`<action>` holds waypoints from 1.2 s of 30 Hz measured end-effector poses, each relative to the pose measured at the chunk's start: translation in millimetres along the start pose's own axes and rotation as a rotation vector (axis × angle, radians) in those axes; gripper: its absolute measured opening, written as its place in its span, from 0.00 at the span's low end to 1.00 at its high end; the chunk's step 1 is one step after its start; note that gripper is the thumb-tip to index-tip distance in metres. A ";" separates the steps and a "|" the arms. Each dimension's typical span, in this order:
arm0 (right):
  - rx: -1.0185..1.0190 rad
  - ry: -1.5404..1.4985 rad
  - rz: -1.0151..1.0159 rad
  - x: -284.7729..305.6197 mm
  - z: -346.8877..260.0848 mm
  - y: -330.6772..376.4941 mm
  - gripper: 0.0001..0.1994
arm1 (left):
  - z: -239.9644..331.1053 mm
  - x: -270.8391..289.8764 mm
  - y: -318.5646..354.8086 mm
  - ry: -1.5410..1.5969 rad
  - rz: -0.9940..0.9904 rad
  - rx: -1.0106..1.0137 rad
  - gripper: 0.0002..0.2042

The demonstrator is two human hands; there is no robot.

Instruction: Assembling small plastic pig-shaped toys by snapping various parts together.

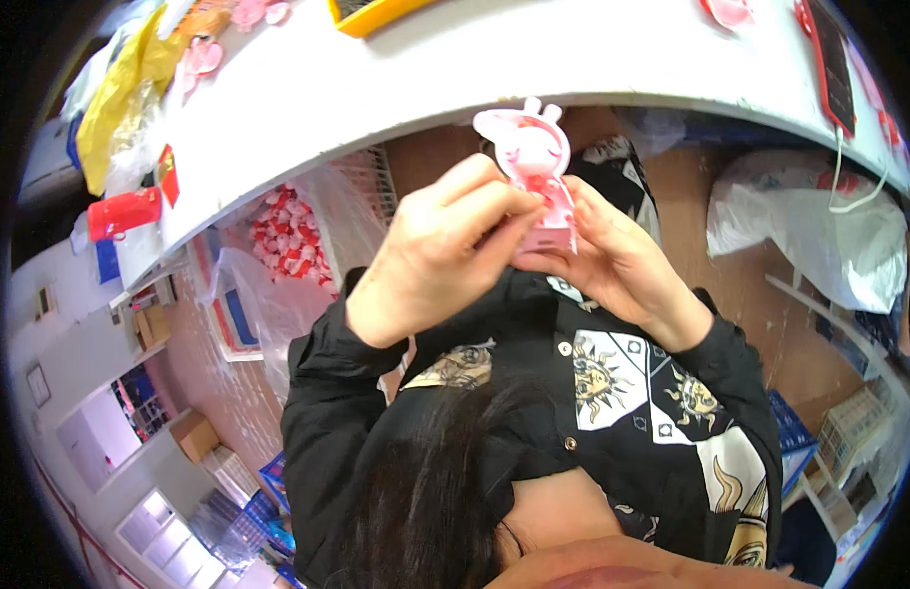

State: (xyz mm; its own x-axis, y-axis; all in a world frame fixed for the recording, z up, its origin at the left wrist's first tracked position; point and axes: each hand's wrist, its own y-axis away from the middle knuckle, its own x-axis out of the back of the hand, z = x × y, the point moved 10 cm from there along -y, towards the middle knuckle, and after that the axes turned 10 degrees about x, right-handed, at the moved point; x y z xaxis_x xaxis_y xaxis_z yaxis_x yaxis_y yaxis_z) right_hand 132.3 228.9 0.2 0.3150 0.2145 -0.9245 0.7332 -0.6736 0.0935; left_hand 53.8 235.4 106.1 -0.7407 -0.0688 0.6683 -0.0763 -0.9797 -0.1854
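Observation:
A small pink plastic toy figure (535, 162) with two ears on its head and a red dress is held up in front of my chest, just below the white table edge (573, 69). My left hand (440, 250) grips its left side with thumb and fingers curled against the body. My right hand (612, 250) holds the lower right of the toy, fingers wrapped behind its base. Both forearms wear black sleeves, and my black shirt with sun prints (612, 383) fills the lower picture.
On the white table lie a yellow plastic bag (121, 93), a yellow tray (376, 15), a red box (126, 211) and pink pieces. Below it hang a clear bag of red-and-white items (288, 236) and a white plastic bag (808, 226). Blue crates (789, 432) stand at the right.

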 end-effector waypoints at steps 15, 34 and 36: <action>0.110 -0.058 -0.024 -27.4 -47.3 3.0 0.27 | -80.5 129.9 -137.3 -0.114 0.254 0.045 0.09; 0.167 -0.083 0.010 -5.2 -56.9 3.3 0.25 | 5.1 59.0 -222.3 -0.608 0.219 -0.299 0.08; 0.163 -0.092 0.010 -4.8 -55.3 1.9 0.25 | 11.6 67.9 -225.4 -0.628 0.301 -0.411 0.06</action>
State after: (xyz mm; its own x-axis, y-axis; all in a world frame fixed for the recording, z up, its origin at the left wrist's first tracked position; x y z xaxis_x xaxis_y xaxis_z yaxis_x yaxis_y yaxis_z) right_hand 165.5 265.7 25.2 0.2599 0.1466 -0.9544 0.6208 -0.7824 0.0489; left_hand 28.4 449.4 201.6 -0.2644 -0.5310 0.8051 -0.2631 -0.7634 -0.5899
